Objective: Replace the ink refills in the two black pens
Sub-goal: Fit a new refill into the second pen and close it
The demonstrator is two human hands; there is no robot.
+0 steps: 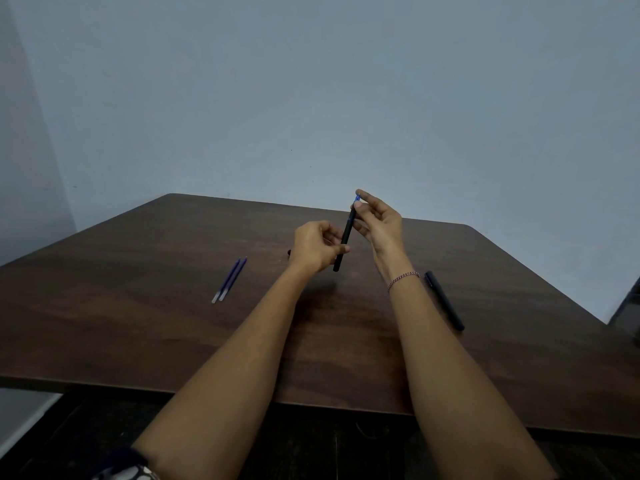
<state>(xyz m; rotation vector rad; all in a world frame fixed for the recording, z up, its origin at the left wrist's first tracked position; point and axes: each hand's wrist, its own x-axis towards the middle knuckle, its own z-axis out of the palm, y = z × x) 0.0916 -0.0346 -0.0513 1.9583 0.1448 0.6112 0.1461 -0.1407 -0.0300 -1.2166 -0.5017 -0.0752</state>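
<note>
Wooden table [138,323]; left hand [315,249] grips pen [346,233]; right hand [379,223] pinches refill [357,197].

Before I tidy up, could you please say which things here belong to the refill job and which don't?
Job: held black pen, blue refill at its top, two loose refills, second black pen.
Not job: bracelet, small dark item (unidentifiable).
</note>
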